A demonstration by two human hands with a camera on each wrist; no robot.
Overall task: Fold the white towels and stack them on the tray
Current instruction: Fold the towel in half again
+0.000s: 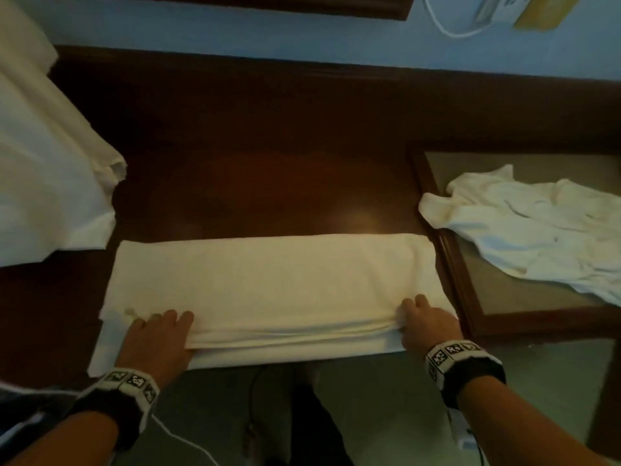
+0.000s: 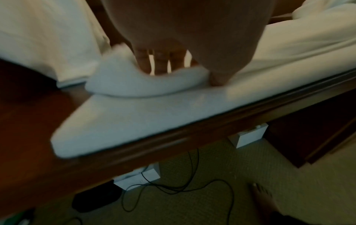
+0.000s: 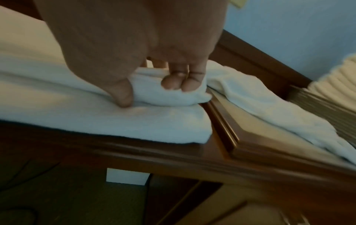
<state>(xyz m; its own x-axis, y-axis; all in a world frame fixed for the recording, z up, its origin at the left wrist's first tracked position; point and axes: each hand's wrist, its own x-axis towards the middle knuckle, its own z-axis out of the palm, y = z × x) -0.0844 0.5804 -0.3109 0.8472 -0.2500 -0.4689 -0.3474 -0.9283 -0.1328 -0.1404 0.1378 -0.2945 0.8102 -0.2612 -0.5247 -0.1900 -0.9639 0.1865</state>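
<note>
A long white towel lies folded lengthwise on the dark wooden table, along its near edge. My left hand grips the top layer at the near left end; in the left wrist view the fingers are tucked under the lifted fold and the thumb presses beside it. My right hand pinches the top layer at the near right end, thumb and curled fingers around the fold. A wooden tray on the right holds a crumpled white towel.
A heap of white cloth covers the table's left side. A white cable hangs on the blue wall behind. Under the table edge lie black cables and white boxes; a bare foot stands on the carpet.
</note>
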